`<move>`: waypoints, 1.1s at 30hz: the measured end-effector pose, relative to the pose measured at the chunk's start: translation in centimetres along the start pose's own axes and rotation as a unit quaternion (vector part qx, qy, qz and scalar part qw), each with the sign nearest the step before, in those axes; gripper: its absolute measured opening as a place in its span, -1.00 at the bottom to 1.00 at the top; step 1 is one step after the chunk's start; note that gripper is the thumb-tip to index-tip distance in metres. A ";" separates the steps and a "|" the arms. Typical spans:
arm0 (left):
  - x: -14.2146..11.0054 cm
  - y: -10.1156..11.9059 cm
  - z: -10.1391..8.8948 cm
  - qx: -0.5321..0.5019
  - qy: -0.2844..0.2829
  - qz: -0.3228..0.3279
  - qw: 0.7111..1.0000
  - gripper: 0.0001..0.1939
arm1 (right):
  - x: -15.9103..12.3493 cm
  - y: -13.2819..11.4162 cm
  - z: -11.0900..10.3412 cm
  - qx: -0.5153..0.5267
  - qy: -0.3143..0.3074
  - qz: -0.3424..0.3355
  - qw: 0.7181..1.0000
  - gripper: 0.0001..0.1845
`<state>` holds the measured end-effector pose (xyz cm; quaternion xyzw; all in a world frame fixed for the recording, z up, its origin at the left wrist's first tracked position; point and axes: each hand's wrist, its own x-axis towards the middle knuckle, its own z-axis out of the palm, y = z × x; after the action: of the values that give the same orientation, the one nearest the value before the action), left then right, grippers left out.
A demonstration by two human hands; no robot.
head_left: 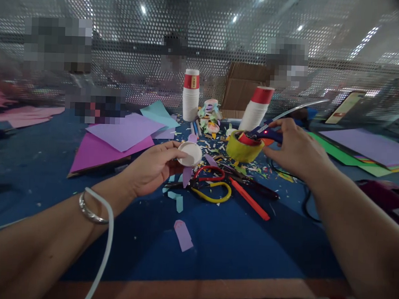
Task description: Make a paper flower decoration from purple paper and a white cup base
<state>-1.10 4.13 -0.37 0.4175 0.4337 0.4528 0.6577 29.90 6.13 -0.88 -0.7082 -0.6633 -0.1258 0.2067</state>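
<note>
Two purple strips [187, 177] are jutting past a white disc [194, 153] that the left hand [153, 167] is pinching in its fingers above the worktop [248, 256]; the right hand's [297, 146] fingers are closing around a blue glue gun [272, 135], while one purple piece [183, 237] is lying unattached.

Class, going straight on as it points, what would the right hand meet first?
Probably the thick, round yellow holder, just beyond the right hand, though the exact depth is unclear.
</note>
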 end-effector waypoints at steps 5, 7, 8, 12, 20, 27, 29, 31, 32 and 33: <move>-0.2 0.1 0.0 -0.007 -0.004 0.007 1.000 -0.88 | -0.1 -0.1 -1.2 0.034 0.066 0.095 0.993 -0.37; -0.3 0.1 0.0 -0.002 -0.011 0.000 1.000 -0.89 | -0.1 0.0 -1.5 0.058 0.110 0.114 0.986 -0.38; -0.3 0.1 0.0 0.001 -0.015 -0.004 1.000 -0.89 | -0.1 0.0 -1.7 0.070 0.135 0.116 0.982 -0.38; -0.4 0.0 -0.1 0.012 -0.041 -0.013 0.999 -0.88 | -0.4 -0.4 -1.8 0.146 0.237 0.064 0.958 -0.41; -0.3 -0.3 -0.3 0.009 -0.056 -0.021 0.998 -0.88 | -2.5 -3.7 -1.8 0.316 0.210 -0.082 0.922 -0.52; -0.5 -0.3 0.1 0.009 -0.066 -0.052 0.996 -0.90 | -3.9 -5.1 -1.9 0.347 0.173 -0.126 0.913 -0.50; -0.5 -0.3 0.1 0.010 -0.074 -0.057 0.996 -0.91 | -4.0 -5.1 -1.9 0.340 0.172 -0.123 0.916 -0.50; -0.6 -0.4 0.1 0.012 -0.086 -0.060 0.994 -0.90 | -4.1 -5.2 -1.9 0.326 0.173 -0.120 0.922 -0.52; -0.7 -0.4 0.1 0.015 -0.093 -0.060 0.994 -0.89 | -4.1 -5.2 -1.9 0.322 0.171 -0.120 0.924 -0.53; -0.7 -0.4 0.2 0.019 -0.098 -0.061 0.993 -0.87 | -4.2 -5.2 -1.9 0.318 0.169 -0.121 0.925 -0.54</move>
<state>-1.00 3.31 -0.54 0.4455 0.4001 0.3602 0.7154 24.58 1.72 -0.40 -0.4879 -0.7040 -0.0501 0.5136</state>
